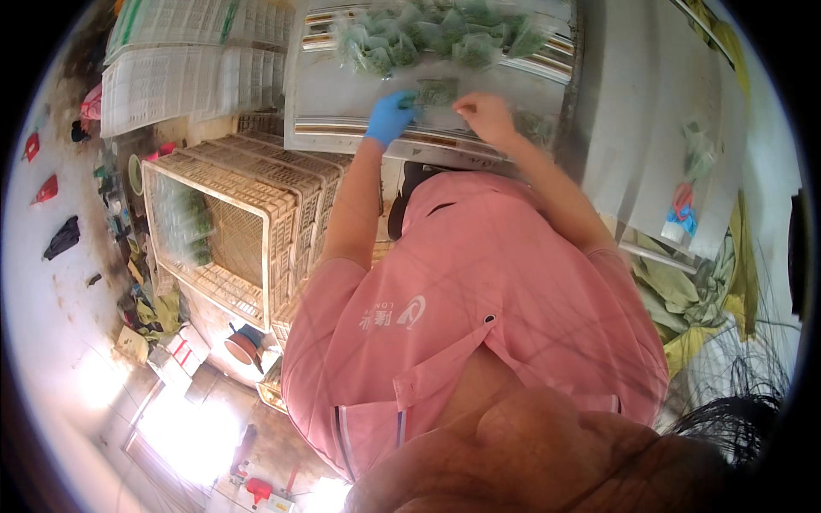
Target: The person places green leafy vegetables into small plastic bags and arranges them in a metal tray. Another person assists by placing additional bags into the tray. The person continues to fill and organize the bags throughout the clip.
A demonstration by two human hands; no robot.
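A small clear plastic bag of greens [440,91] lies on the metal worktable [333,101], between my two hands. My left hand [390,118], in a blue glove, has its fingers closed at the bag's left edge. My bare right hand [487,118] is pinched just off the bag's right edge; whatever is between its fingertips is too small to make out. Beyond both hands, several filled bags of greens [475,50] are heaped across the table's far side. Another bag of greens [534,128] rests near the right wrist, partly behind the arm.
Left of me stands a stack of tan plastic crates [282,201], the front one holding bagged greens [186,224]. White crates [162,90] are stacked farther left. On the right, a metal side surface [629,111] carries a plastic bag [699,150] and a red and blue item [682,209].
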